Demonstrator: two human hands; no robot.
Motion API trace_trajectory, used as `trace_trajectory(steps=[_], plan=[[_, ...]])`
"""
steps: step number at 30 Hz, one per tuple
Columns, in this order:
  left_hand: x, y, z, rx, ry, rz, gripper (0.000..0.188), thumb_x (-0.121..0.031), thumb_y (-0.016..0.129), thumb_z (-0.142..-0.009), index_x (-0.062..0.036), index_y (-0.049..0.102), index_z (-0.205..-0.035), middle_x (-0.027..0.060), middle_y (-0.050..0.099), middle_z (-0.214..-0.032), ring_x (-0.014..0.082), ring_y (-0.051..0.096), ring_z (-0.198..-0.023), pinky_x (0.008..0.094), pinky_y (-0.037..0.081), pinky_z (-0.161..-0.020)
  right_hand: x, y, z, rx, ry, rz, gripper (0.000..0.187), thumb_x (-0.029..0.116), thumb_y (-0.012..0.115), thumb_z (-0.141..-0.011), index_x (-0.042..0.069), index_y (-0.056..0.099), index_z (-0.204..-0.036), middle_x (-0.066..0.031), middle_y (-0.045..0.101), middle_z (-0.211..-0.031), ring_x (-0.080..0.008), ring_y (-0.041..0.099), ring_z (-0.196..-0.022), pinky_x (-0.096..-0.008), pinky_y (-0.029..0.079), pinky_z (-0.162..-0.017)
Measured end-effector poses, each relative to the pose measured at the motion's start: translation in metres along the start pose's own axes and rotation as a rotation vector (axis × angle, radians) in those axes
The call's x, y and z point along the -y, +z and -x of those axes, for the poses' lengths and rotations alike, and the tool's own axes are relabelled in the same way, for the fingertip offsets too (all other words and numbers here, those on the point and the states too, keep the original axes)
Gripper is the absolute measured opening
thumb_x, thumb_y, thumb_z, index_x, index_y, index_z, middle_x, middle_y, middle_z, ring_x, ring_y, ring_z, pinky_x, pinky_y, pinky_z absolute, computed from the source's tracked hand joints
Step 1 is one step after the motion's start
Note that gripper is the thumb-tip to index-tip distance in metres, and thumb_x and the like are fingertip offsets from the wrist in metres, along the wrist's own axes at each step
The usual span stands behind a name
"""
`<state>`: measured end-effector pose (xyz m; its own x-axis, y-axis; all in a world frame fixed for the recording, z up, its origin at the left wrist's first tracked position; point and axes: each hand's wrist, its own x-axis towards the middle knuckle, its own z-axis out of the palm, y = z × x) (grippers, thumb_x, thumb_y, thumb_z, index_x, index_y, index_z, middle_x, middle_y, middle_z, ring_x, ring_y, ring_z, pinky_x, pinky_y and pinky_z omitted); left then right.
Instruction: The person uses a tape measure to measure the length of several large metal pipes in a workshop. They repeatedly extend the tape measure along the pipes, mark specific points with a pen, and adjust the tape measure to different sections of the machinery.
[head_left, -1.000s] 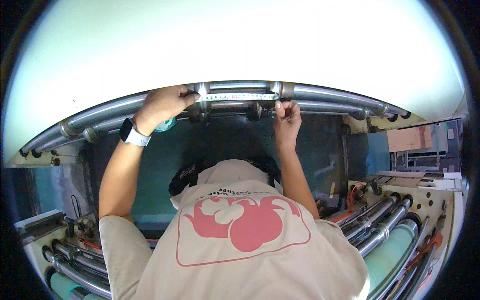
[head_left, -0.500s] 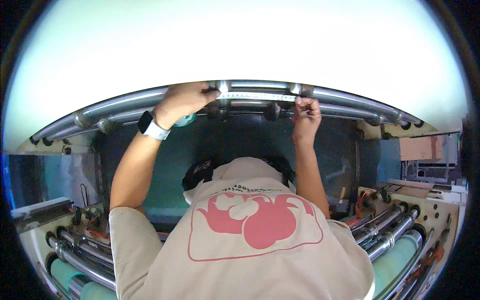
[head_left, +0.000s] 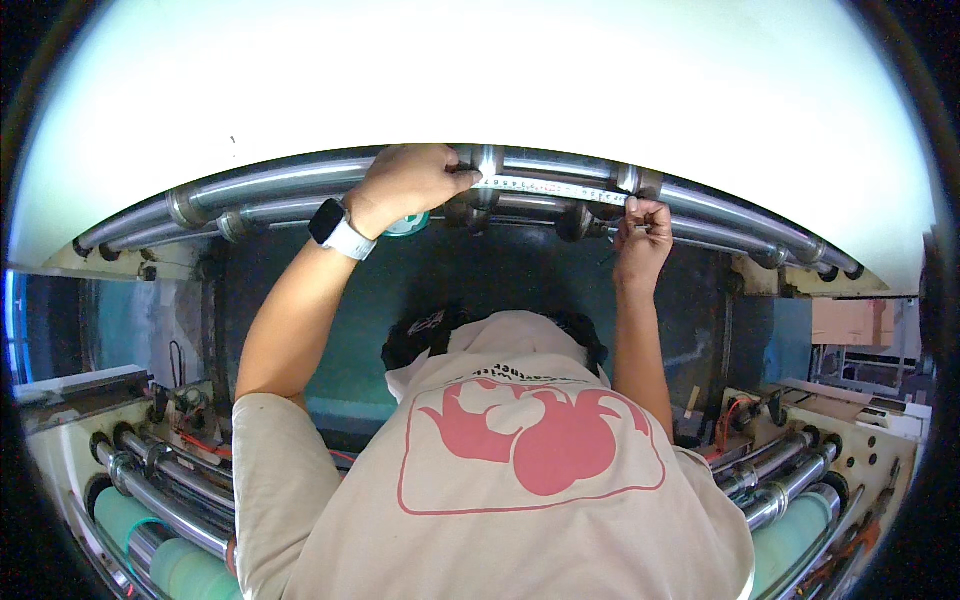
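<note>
A white tape measure point(head_left: 550, 187) with printed markings is stretched along the steel shafts point(head_left: 290, 180) at the machine's far side. My left hand point(head_left: 415, 185) pinches its left part between thumb and fingers. Below that hand and wrist, partly hidden, shows a round green thing point(head_left: 405, 226); whether it is the tape's case I cannot tell. My right hand point(head_left: 645, 235) has its fingertips closed on the tape's right end. A thin dark object also seems to stick out of the right fingers, too small to name. Metal collars point(head_left: 487, 160) sit on the shafts beside the tape.
A large white machine cover point(head_left: 480, 70) curves over the shafts. Rollers with pale green surfaces point(head_left: 185, 560) lie at the lower left and lower right point(head_left: 800, 525). A cardboard box point(head_left: 850, 322) stands at the far right. Machine side frames point(head_left: 80, 450) flank me.
The view has shifted, so both hands and the shafts sit farther right. More of the tape's markings show. Both hands keep their hold on the tape.
</note>
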<state>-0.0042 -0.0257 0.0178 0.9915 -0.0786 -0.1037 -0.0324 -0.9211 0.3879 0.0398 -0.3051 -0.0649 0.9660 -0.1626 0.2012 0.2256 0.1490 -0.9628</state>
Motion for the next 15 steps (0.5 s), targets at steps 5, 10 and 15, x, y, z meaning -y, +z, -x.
trace_trajectory(steps=[5, 10, 15], plan=[[-0.0010, -0.0009, 0.0000, 0.022, -0.035, 0.000, 0.040, -0.041, 0.052, -0.080, -0.0043, 0.065, -0.073, 0.0131, 0.059, -0.061, 0.0275, 0.059, -0.061, 0.0368, 0.046, -0.063, -0.0018, -0.0007, -0.0002, -0.001, 0.015, -0.009, 0.018, 0.010, 0.063, -0.081, 0.010, 0.048, -0.070, 0.0062, 0.044, -0.057, -0.0009, 0.034, -0.046, -0.0174, 0.027, -0.039], [-0.0006, -0.0002, 0.0003, 0.014, -0.047, 0.033, 0.040, -0.041, 0.054, -0.079, -0.0033, 0.064, -0.070, 0.0140, 0.056, -0.058, 0.0267, 0.056, -0.056, 0.0366, 0.044, -0.058, -0.0025, 0.0001, 0.0000, 0.014, -0.006, 0.002, 0.015, 0.010, 0.060, -0.083, 0.010, 0.049, -0.073, 0.0063, 0.040, -0.053, -0.0012, 0.030, -0.041, -0.0177, 0.023, -0.036], [-0.0023, -0.0016, -0.0009, 0.032, -0.049, -0.001, 0.039, -0.041, 0.052, -0.080, -0.0052, 0.065, -0.070, 0.0123, 0.058, -0.060, 0.0271, 0.059, -0.062, 0.0380, 0.046, -0.065, -0.0050, -0.0021, -0.0014, 0.020, -0.022, 0.007, 0.015, 0.011, 0.060, -0.083, 0.011, 0.049, -0.073, 0.0061, 0.040, -0.052, -0.0013, 0.031, -0.041, -0.0180, 0.023, -0.036]])
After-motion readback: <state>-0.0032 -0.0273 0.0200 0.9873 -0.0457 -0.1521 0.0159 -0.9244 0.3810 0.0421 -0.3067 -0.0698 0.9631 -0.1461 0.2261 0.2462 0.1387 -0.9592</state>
